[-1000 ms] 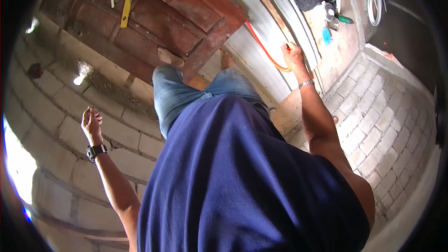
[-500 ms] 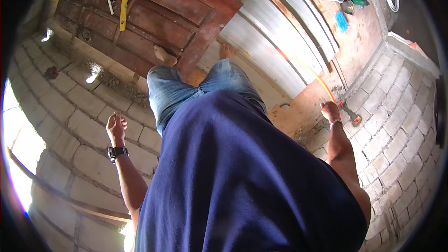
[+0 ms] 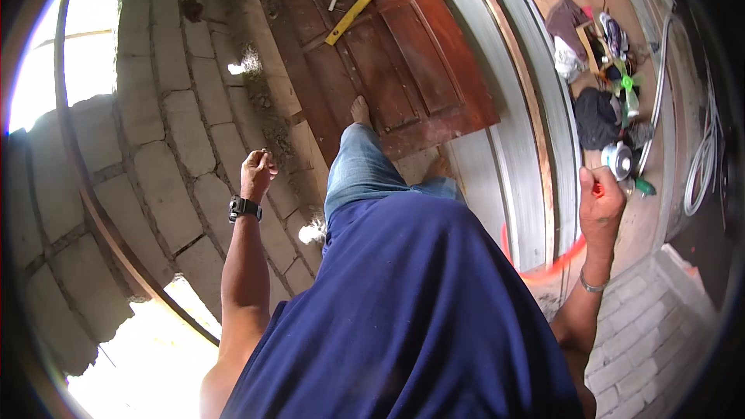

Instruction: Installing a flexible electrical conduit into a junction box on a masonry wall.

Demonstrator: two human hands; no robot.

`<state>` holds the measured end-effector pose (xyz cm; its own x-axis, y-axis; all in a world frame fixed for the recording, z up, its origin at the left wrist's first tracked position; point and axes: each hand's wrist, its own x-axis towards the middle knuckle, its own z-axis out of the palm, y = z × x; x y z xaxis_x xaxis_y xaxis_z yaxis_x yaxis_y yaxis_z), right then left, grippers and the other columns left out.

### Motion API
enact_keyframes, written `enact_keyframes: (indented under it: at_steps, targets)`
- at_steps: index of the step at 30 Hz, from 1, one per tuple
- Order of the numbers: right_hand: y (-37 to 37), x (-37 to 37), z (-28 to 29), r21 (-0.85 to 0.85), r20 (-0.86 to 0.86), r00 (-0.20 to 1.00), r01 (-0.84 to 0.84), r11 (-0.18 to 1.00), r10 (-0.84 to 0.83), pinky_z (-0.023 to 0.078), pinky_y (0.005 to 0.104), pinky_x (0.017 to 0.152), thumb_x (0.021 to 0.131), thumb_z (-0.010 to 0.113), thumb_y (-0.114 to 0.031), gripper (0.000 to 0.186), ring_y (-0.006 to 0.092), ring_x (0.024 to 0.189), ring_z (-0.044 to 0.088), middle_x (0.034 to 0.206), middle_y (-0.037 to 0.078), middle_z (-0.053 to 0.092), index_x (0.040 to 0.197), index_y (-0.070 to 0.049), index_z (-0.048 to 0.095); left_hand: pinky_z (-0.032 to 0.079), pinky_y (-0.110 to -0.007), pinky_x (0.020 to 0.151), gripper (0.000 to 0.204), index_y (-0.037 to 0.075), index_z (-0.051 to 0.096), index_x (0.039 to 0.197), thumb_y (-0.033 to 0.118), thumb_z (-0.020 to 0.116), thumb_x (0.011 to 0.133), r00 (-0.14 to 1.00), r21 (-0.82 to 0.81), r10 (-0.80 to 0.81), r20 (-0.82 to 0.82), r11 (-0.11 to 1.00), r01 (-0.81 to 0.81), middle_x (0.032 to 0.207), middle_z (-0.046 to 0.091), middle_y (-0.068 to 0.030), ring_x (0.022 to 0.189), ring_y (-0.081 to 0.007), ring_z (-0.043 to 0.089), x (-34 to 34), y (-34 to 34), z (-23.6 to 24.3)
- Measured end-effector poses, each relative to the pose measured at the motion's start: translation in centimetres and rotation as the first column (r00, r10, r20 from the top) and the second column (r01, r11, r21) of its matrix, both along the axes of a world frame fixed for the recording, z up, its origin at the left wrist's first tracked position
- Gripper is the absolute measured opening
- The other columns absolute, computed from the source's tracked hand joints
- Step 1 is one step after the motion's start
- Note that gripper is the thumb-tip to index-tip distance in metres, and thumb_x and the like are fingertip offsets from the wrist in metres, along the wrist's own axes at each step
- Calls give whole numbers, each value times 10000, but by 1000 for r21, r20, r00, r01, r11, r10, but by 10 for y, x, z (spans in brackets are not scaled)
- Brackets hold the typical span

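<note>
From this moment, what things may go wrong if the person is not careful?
1. The orange tube at the right hand loops close to the lower end of the metal-looking sheets, so it might snag on an edge.
2. A bare foot is on the dusty wooden door, so it could slip; the yellow level lies further along, where toes might strike it.

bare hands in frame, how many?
2: left hand, in front of the grey concrete-block wall; right hand, at picture right, closed around something red. No others appear hidden.
</note>
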<state>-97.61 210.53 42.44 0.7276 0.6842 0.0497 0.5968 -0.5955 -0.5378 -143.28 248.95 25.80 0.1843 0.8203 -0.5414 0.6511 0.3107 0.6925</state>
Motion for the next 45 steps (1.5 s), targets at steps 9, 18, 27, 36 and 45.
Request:
enact_keyframes:
  at_steps: [9, 18, 27, 36, 45]
  targets:
    - [211, 2, 46, 87, -133, 973, -178, 980, 188, 353, 264, 527, 916, 560, -209, 290, 125, 560, 368, 602, 47, 401, 730, -4, 477, 460, -253, 436, 234, -18, 492, 1115, 120, 459, 928, 989, -44, 145, -40, 988, -147, 686, 599, -94, 520, -146, 584, -69, 87, -41]
    - [394, -6, 49, 458, -525, 795, -36, 888, 303, 312, 197, 412, 934, 538, -296, 317, 32, 473, 364, 656, -9, 453, 762, -35, 482, 497, -263, 480, 196, 12, 494, 1050, 32, 418, 870, 955, -130, 292, 60, 950, -282, 704, 580, -69, 556, -136, 580, -84, 228, -2]
    - [505, -32, 42, 689, -711, 395, 225, 689, 582, 315, 218, 401, 951, 476, -359, 368, 66, 435, 340, 555, -12, 359, 730, -71, 416, 433, -216, 601, 273, 25, 613, 1007, 227, 667, 831, 844, 73, -226, 487, 973, 219, 761, 595, 15, 666, -57, 530, 174, 260, 136]
    - [624, 30, 28, 559, -727, -125, 463, 688, 675, 333, 245, 452, 965, 362, -457, 428, 67, 424, 310, 518, -54, 325, 739, -119, 492, 486, -373, 587, 367, 37, 603, 712, 379, 738, 708, 656, 382, -749, -96, 581, 719, 675, 584, -123, 649, -298, 606, 283, 272, 176]
    - [654, 82, -91, 232, -525, 652, -509, 829, 547, 516, 353, 739, 843, 632, -343, 385, 257, 869, 664, 867, 184, 670, 1044, -18, 581, 462, -364, 540, 230, 93, 577, 614, 277, 630, 742, 656, 396, -394, -644, 563, 726, 652, 537, -57, 616, -239, 574, 195, 359, 154]
